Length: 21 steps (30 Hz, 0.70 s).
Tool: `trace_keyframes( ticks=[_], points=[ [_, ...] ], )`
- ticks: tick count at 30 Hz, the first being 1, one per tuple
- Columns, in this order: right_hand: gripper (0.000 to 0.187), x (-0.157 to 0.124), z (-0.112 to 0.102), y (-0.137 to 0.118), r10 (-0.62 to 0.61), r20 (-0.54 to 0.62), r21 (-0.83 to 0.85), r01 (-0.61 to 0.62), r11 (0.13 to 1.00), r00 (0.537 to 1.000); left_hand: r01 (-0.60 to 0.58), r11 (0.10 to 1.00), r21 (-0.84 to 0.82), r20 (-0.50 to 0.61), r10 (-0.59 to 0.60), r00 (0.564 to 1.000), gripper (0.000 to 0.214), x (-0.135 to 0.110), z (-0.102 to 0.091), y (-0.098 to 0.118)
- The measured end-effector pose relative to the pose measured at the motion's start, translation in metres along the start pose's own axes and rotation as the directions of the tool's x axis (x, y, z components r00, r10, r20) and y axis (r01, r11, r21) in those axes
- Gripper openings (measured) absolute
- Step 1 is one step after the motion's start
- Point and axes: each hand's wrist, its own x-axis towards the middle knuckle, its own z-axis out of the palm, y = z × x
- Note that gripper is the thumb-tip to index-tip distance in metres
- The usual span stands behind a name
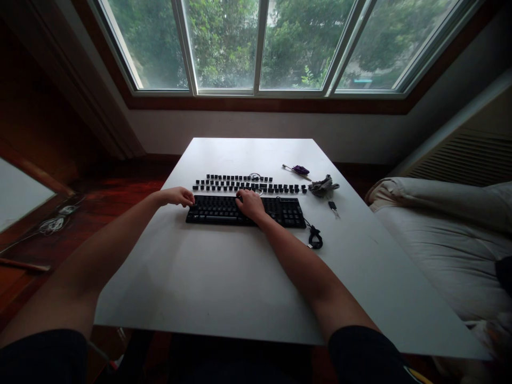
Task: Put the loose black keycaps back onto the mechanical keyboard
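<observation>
A black keyboard (276,210) lies on the white table (224,277). Behind it, several loose black keycaps (240,183) are laid out in rows. My left hand (178,196) rests at the keyboard's far left corner with its fingers curled, touching the edge. My right hand (250,204) sits on top of the keyboard's middle, fingers bent down onto the keys near the back row. Whether either hand holds a keycap is too small to tell.
The keyboard's coiled black cable (314,237) lies to its right. A grey cloth (323,186), a purple-headed brush (298,170) and a small dark tool (332,206) sit at the back right. A bed (444,234) is right of the table; windows (260,48) ahead.
</observation>
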Motion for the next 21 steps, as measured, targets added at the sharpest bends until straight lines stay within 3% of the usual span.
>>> trace_keyframes(
  ticks=[9,21],
  points=[
    [0.021,0.0009,0.0006,0.0011,-0.009,-0.023,-0.004,0.009,1.000,1.000,-0.151,0.988,0.023,0.007,0.151,0.989,0.044,0.0007,0.0010,0.0002],
    [0.022,0.0005,0.0006,0.0004,-0.006,-0.014,0.003,0.006,1.000,1.000,-0.155,0.985,0.073,0.010,0.154,0.988,0.043,-0.0058,0.0033,0.0052]
  ],
)
